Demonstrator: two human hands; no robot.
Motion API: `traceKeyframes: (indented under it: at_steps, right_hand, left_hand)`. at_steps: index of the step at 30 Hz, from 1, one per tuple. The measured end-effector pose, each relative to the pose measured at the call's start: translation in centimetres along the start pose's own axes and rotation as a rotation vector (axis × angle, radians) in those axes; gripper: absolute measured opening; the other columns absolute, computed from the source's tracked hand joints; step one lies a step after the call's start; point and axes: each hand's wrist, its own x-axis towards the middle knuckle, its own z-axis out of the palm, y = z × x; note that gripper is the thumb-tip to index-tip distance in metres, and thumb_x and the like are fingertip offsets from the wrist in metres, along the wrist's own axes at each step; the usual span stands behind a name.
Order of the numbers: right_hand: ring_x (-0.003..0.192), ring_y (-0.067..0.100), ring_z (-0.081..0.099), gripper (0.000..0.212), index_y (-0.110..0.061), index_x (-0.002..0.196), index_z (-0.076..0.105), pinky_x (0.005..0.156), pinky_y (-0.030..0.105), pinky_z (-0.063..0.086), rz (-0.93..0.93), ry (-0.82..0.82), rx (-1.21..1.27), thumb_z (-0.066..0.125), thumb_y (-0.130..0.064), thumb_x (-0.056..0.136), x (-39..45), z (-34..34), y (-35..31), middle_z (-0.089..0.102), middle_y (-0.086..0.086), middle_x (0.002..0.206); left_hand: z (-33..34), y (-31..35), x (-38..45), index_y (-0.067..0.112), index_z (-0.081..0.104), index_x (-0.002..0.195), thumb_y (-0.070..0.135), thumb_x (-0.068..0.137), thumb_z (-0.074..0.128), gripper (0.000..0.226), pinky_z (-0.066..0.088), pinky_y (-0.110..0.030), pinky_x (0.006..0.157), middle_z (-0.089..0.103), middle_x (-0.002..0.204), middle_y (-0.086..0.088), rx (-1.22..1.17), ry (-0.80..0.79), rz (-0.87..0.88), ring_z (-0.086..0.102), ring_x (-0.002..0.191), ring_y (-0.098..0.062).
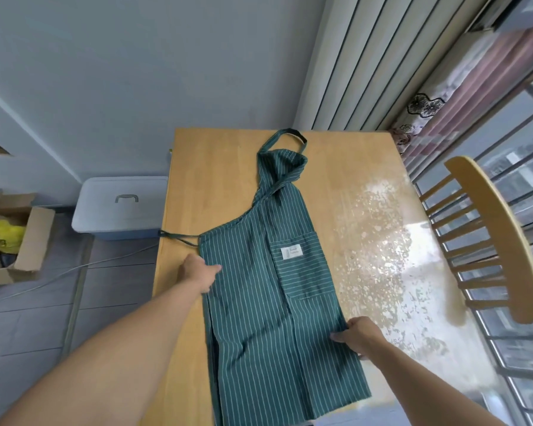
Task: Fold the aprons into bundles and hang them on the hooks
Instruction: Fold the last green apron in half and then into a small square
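Head view: a green striped apron (268, 302) lies lengthwise on the wooden desk (216, 179), folded narrow, pocket up, neck loop at the far end. The left hand (199, 272) grips its left edge below the waist tie, fingers curled under the cloth. The right hand (359, 336) pinches the right edge nearer the hem.

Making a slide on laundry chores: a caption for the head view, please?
Both hands, left and right, grip opposite edges of a green striped apron on a wooden table.
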Motion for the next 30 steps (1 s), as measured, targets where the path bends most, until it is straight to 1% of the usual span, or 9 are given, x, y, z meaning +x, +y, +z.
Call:
traceKeyframes:
  at_steps: [3, 7, 10, 14, 17, 19, 24, 29, 30]
  right_hand:
    - [0.083, 0.024, 0.068, 0.056, -0.005, 0.12, 0.065, 0.07, 0.036, 0.056, -0.088, 0.077, 0.138, 0.079, -0.045, 0.085, 0.3, -0.7, -2.2, 0.074, 0.013, 0.103]
    - [0.086, 0.015, 0.067, 0.056, -0.013, 0.122, 0.063, 0.07, 0.03, 0.055, -0.19, 0.201, 0.33, 0.079, -0.051, 0.083, 1.8, -2.1, -6.4, 0.072, 0.003, 0.11]
    - [0.1, 0.021, 0.066, 0.055, -0.017, 0.135, 0.054, 0.085, 0.035, 0.056, -0.315, 0.316, 0.357, 0.07, -0.047, 0.092, 3.9, -4.4, -10.9, 0.064, 0.005, 0.125]
    - [0.092, 0.018, 0.065, 0.044, -0.015, 0.134, 0.057, 0.082, 0.033, 0.053, -0.446, 0.3, 0.424, 0.059, -0.042, 0.1, 7.3, -8.5, -18.9, 0.067, 0.003, 0.115]
    - [0.085, 0.021, 0.069, 0.051, -0.012, 0.131, 0.059, 0.091, 0.044, 0.059, -0.354, 0.156, 0.659, 0.063, -0.049, 0.096, 10.1, -11.3, -24.9, 0.069, 0.004, 0.105]
    - [0.078, 0.019, 0.069, 0.045, -0.013, 0.111, 0.063, 0.092, 0.045, 0.059, -0.259, 0.074, 0.755, 0.066, -0.053, 0.093, 11.6, -13.3, -28.2, 0.067, 0.002, 0.09]
    - [0.081, 0.019, 0.061, 0.035, -0.012, 0.108, 0.059, 0.065, 0.028, 0.056, -0.114, -0.205, 0.92, 0.07, -0.043, 0.094, 12.8, -16.1, -32.7, 0.062, 0.005, 0.094]
    - [0.06, 0.012, 0.048, 0.015, -0.011, 0.084, 0.052, 0.039, 0.019, 0.043, -0.002, -0.1, 0.99, 0.062, -0.012, 0.095, 13.7, -18.4, -34.6, 0.053, 0.002, 0.077]
    - [0.06, 0.012, 0.048, 0.016, -0.011, 0.081, 0.051, 0.043, 0.017, 0.047, 0.001, -0.058, 1.013, 0.059, -0.009, 0.094, 13.8, -18.9, -35.3, 0.053, 0.003, 0.079]
  left_hand:
    - [0.5, 1.7, 1.3, 0.015, 0.047, 0.133, 0.031, 0.08, 0.084, 0.066, 0.056, -0.04, 0.082, 0.062, 0.121, -0.007, -0.063, 0.18, -0.016, 0.066, 0.101, -0.031]
    - [0.4, 3.4, 2.6, 0.023, 0.051, 0.133, 0.035, 0.082, 0.082, 0.061, 0.053, -0.039, 0.081, 0.061, 0.122, 0.0, 0.204, 0.312, 0.201, 0.061, 0.108, -0.026]
    - [0.6, 4.5, 3.8, 0.023, 0.063, 0.115, 0.038, 0.081, 0.083, 0.042, 0.053, -0.038, 0.083, 0.063, 0.112, 0.001, 0.283, 0.242, 0.26, 0.06, 0.104, -0.023]
    - [0.3, 6.4, 5.0, 0.032, 0.066, 0.081, 0.038, 0.086, 0.079, 0.015, 0.056, -0.033, 0.077, 0.071, 0.099, 0.006, 0.391, 0.164, 0.253, 0.065, 0.089, -0.018]
    - [-0.5, 7.6, 6.1, 0.028, 0.055, 0.088, 0.034, 0.096, 0.062, 0.013, 0.047, -0.03, 0.068, 0.063, 0.094, 0.006, 0.535, 0.055, 0.206, 0.06, 0.084, -0.017]
    - [-0.7, 8.2, 7.2, 0.027, 0.047, 0.088, 0.026, 0.099, 0.054, 0.013, 0.039, -0.028, 0.061, 0.057, 0.092, 0.004, 0.584, -0.013, 0.194, 0.054, 0.08, -0.015]
    - [-0.7, 8.3, 9.2, 0.018, 0.052, 0.11, 0.011, 0.098, 0.054, 0.014, 0.038, -0.027, 0.061, 0.053, 0.095, 0.003, 0.649, -0.145, 0.177, 0.05, 0.078, -0.013]
    - [-0.5, 9.4, 10.0, 0.02, 0.051, 0.111, 0.005, 0.101, 0.054, 0.018, 0.042, -0.024, 0.075, 0.054, 0.116, -0.003, 0.729, -0.223, 0.194, 0.055, 0.099, -0.019]
    - [-0.4, 9.6, 10.2, 0.019, 0.053, 0.111, 0.004, 0.101, 0.055, 0.018, 0.043, -0.024, 0.077, 0.056, 0.12, -0.005, 0.742, -0.228, 0.198, 0.056, 0.102, -0.019]
